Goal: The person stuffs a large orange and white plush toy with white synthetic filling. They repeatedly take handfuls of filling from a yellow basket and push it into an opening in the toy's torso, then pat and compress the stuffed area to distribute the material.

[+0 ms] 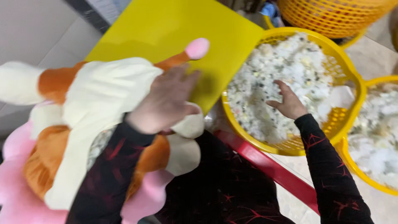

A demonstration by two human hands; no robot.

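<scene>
A large plush toy (91, 108) in cream, orange and pink lies across my lap at the left. My left hand (166, 101) presses on its cream body, fingers spread over the fabric. My right hand (288, 101) reaches into a round yellow plastic basket (352, 79) and rests on the white fluffy stuffing (269, 70) that fills it, fingers apart, nothing clearly gripped. Both sleeves are dark with red marks.
A yellow board (166, 25) lies beyond the toy. A second yellow basket (373, 174) with stuffing stands at the right edge, and a third yellow basket (331, 14) at the top right. A red bar (269, 166) runs below the basket. Pale floor surrounds them.
</scene>
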